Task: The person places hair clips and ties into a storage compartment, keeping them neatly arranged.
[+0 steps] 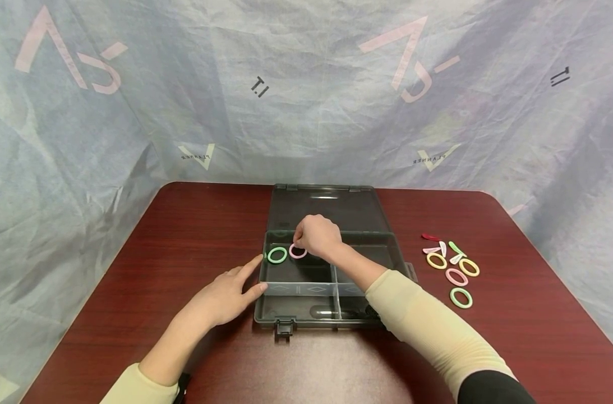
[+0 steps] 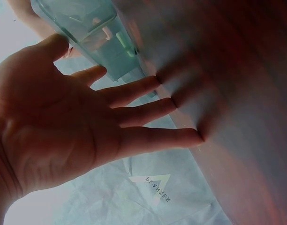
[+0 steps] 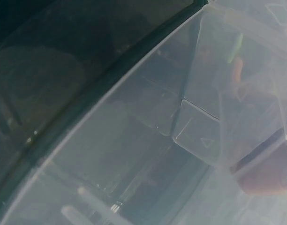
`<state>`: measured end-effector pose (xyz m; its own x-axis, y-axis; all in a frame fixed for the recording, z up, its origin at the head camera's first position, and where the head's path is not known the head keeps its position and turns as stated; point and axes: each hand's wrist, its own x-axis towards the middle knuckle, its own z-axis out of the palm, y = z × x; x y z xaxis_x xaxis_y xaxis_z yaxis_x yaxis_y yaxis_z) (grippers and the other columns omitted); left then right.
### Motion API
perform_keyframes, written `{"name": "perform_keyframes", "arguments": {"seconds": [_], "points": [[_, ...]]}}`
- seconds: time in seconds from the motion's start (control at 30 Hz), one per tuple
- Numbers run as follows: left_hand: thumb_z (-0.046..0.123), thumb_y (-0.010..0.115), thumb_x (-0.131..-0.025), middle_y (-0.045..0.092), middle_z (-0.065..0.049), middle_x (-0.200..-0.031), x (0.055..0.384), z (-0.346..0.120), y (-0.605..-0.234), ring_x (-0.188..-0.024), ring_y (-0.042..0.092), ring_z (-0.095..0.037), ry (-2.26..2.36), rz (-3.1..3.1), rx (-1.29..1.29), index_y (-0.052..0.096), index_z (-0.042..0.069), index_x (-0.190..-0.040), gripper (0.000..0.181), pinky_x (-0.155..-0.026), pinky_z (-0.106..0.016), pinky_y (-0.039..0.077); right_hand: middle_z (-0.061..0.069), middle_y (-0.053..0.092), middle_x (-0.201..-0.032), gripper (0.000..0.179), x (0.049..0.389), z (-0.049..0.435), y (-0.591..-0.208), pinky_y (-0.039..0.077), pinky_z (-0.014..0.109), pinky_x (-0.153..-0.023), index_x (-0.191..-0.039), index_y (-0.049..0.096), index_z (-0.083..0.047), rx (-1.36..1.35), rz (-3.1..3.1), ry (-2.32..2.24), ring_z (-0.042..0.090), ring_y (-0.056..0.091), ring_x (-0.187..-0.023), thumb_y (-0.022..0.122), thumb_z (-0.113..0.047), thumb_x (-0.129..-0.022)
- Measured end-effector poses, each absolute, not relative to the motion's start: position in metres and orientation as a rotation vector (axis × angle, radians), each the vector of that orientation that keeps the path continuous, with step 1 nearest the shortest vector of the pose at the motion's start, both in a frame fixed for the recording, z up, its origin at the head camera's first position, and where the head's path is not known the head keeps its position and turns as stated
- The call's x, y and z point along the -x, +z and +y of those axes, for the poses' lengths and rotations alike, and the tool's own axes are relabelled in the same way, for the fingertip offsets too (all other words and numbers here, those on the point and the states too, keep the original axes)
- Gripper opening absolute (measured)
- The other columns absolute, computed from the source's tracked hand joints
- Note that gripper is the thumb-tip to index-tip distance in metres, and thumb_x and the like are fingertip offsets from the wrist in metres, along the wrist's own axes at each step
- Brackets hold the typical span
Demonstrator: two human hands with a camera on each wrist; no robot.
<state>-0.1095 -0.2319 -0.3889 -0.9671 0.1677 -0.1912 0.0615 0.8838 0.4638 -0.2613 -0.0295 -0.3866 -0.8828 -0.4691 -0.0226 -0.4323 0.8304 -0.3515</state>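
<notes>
In the head view my right hand (image 1: 317,235) reaches over the back left compartment of an open dark plastic organizer box (image 1: 311,324). Its curled fingers pinch the far edge of a pink hair tie (image 1: 298,256). A green hair tie (image 1: 277,255) lies left of it in that compartment. My left hand (image 1: 230,297) rests at the box's left side, thumb and forefinger touching the wall. In the left wrist view the left hand (image 2: 68,108) has its fingers spread and straight. The right wrist view shows hazy dividers (image 3: 195,136), with the right hand out of sight.
On the table (image 1: 200,224) to the right lie yellow hair ties (image 1: 469,267), a pink one (image 1: 456,277), a green one (image 1: 461,298) and several hair clips (image 1: 431,237). The lid (image 1: 326,207) lies back behind the box. A latch (image 1: 284,327) sticks out in front.
</notes>
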Motion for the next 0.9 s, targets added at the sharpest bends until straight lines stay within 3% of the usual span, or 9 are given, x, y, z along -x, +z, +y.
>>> {"name": "perform_keyframes", "arguments": {"seconds": [0.5,0.9], "points": [[0.052,0.048,-0.105,0.043,-0.026,-0.151,0.11,-0.229,-0.388,-0.137,0.042,-0.05,0.693,2.824,-0.197,0.026,0.021,-0.162,0.069,-0.107,-0.065,0.035,-0.008,0.073,-0.085,0.005,0.261,-0.023,-0.383,0.052,0.032,-0.055,-0.085,0.081,-0.023,0.688,2.857,-0.576,0.012,0.064,-0.068,0.08,-0.022,-0.089],[0.053,0.048,-0.104,0.041,-0.026,-0.152,0.109,-0.231,-0.386,-0.138,0.04,-0.049,0.708,2.799,-0.175,0.024,0.022,-0.163,0.07,-0.107,-0.065,0.034,-0.009,0.074,-0.087,0.005,0.268,-0.005,-0.353,0.05,0.032,-0.06,-0.087,0.081,-0.023,0.667,2.805,-0.734,0.012,0.065,-0.077,0.079,-0.026,-0.09]]}}
